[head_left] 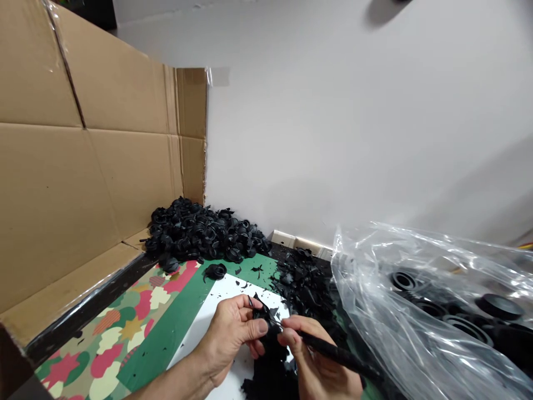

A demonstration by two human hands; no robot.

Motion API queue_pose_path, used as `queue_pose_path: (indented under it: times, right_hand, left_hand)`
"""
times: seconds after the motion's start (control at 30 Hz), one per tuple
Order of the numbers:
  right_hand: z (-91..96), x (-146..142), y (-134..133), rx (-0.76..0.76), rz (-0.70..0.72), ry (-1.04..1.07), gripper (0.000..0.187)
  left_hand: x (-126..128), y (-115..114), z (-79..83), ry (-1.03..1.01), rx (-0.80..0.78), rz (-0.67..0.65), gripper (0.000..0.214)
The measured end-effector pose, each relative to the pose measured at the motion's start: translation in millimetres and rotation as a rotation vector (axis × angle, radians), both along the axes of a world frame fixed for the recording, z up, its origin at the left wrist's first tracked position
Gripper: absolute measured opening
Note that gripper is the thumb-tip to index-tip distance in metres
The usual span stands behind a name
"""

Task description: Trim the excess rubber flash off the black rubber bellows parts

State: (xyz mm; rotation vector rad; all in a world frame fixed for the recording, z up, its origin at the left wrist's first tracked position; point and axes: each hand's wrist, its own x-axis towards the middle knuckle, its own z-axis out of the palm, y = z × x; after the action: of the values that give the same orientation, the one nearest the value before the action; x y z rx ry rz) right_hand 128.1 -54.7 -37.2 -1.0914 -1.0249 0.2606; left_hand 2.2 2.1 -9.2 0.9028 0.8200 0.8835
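Between the thumb and fingers of my left hand (239, 328) is a small black rubber part (261, 312), partly covered by the fingers. My right hand (318, 361) grips a black-handled tool (337, 353) like a pen. Its thin metal tip meets the rubber part; I cannot make out the tip's exact shape. Beneath both hands lies a white sheet (195, 322) strewn with black scraps (270, 369). One curled black rubber piece (215, 271) rests at the sheet's far edge.
A heap of black rubber parts (204, 230) lies against the cardboard wall (125, 166) at the back left. More black trimmings (303, 280) are piled right of the sheet. At the right, a clear plastic bag (370, 300) contains round black rubber parts (499, 306).
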Motion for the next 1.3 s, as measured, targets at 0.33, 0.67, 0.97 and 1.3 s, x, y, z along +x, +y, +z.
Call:
queue_pose_path:
  times: [0.33,0.67,0.97,1.3]
  right_hand:
    - [6.1,59,12,-0.357,-0.134,0.008,0.034]
    - [11.2,38,0,-0.364,0.143,0.202,0.033]
    - [-0.3,2,10,-0.41,0.18,-0.184,0.018]
    - [1.0,22,12,-0.624,0.214,-0.115,0.026]
  left_hand:
    - [0,-4,3.3,0.019,-0.015,-0.138,0.054]
    - [-2,5,-1.0,-0.12,-0.114,0.007,0.052]
    - [3,2,0.7,-0.155,-0.104,0.017,0.047]
    - [-16,15,24.1,0.546,0.565,0.338,0.043]
